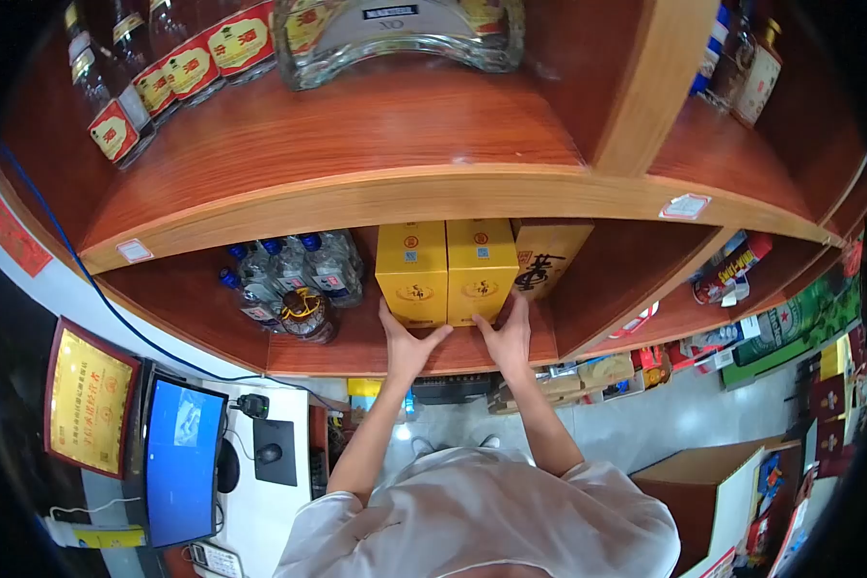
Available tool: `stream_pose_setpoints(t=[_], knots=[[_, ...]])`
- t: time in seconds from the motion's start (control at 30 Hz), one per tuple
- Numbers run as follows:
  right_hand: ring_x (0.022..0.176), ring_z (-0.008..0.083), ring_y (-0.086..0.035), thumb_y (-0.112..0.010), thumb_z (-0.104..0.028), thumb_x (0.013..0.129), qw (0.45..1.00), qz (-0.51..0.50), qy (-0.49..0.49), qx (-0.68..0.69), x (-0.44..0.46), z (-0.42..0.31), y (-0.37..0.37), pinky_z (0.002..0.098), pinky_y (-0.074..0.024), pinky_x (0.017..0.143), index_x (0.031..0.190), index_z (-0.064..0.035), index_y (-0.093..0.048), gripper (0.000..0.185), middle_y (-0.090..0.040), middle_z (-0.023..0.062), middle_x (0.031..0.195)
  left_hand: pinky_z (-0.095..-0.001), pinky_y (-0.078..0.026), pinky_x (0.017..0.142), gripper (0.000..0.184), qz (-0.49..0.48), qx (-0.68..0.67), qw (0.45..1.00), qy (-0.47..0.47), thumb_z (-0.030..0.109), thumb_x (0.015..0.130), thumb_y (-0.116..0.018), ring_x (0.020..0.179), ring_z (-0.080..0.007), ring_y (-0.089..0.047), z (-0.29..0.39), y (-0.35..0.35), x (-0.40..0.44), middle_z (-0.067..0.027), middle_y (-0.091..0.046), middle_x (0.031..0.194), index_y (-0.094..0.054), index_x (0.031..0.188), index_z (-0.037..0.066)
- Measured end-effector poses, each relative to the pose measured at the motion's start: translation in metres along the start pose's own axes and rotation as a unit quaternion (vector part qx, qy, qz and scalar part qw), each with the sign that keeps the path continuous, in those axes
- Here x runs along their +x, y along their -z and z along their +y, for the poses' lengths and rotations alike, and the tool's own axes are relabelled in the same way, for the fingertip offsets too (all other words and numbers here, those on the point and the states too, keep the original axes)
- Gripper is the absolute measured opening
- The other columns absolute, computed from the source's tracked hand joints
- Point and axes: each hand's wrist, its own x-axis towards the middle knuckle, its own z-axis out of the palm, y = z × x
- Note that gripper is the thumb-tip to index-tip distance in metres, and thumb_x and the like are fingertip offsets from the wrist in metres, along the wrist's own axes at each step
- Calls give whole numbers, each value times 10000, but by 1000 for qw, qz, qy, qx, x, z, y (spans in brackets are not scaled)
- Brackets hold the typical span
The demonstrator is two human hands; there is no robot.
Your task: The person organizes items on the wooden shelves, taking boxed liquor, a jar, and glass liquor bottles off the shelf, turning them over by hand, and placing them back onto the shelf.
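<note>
Two yellow boxes stand side by side on the lower wooden shelf: a left yellow box [411, 260] and a right yellow box [481, 260]. My left hand [409, 342] holds the left box at its lower outer side, thumb pointing in along the bottom front edge. On the other side, my right hand [507, 337] grips the right box the same way, its fingers partly hidden between that box and a tan box with black lettering [549, 255]. Left of them are several clear bottles with blue caps [328, 275] and a dark brown jar [306, 316].
An upper shelf [356, 125] carries red-labelled bottles [191, 67] and a large glass bottle [395, 34]. A wooden upright [655, 87] divides the shelving. A desk with a monitor [178, 462] is at lower left; an open cardboard box [689, 491] stands at lower right.
</note>
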Motion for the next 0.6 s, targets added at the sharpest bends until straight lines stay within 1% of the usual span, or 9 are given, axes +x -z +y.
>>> stream_pose_setpoints(t=[0.07,0.1,0.17,0.2,0.3,0.4,0.5,0.53,0.6], knots=[[853,254,-650,-862,-174,797,999,-29,-29,-21,-2,16,0,379,-542,772,1115,-5,-588,452,-656,137,986,-484,-331,1153,1206,40,90,995,-33,275,654,-963,1381,-418,-351,-11,-13,-4,-273,-325,1475,-184,1509,-65],[819,229,-645,-871,-164,785,997,-43,-41,-44,-15,20,25,366,-538,746,1070,0,-597,429,-656,120,936,-488,-338,1145,1199,57,66,996,-1,269,650,-964,1366,-418,-361,-9,-30,-28,-276,-330,1466,-191,1503,-67],[751,180,-636,-891,-145,760,998,-34,-50,-17,-10,25,11,341,-530,696,982,9,-614,387,-657,86,835,-495,-351,1130,1187,92,66,994,-7,256,642,-967,1337,-418,-381,-16,-31,-15,-282,-338,1449,-205,1492,-69],[684,161,-616,-893,-160,761,998,-29,-46,-7,-3,24,2,325,-521,658,953,15,-616,380,-653,65,777,-499,-349,1129,1188,95,74,993,-17,258,641,-968,1331,-424,-381,-19,-28,-5,-284,-339,1446,-203,1490,-68],[624,171,-613,-889,-237,775,994,-32,-95,-53,6,23,-1,330,-516,638,864,1,-633,361,-651,69,703,-512,-341,1125,1191,100,87,991,-23,263,642,-968,1317,-441,-377,-26,-33,6,-290,-338,1442,-194,1487,-62],[631,268,-678,-864,-412,790,981,-30,-109,-159,19,16,-7,377,-530,649,780,-3,-691,444,-690,123,670,-529,-328,1125,1196,105,97,989,-22,268,648,-962,1319,-460,-363,-34,-39,22,-297,-333,1448,-178,1494,-49],[737,375,-715,-803,-579,790,951,-35,-133,-276,31,14,-16,442,-543,689,744,-12,-752,571,-708,198,709,-543,-323,1122,1194,102,98,990,-18,275,652,-958,1322,-472,-355,-36,-42,40,-306,-332,1451,-176,1500,-33],[812,419,-710,-773,-623,797,950,-42,-145,-271,33,12,-16,476,-545,716,782,-23,-784,601,-710,231,753,-547,-323,1119,1190,102,95,990,-19,278,654,-956,1322,-473,-356,-36,-42,43,-308,-332,1451,-180,1502,-29],[790,412,-712,-771,-611,808,949,-34,-126,-287,37,13,-18,476,-546,714,780,-20,-782,591,-709,227,744,-551,-324,1115,1184,104,92,990,-16,296,657,-953,1322,-475,-356,-38,-44,50,-312,-332,1452,-188,1503,-23]])
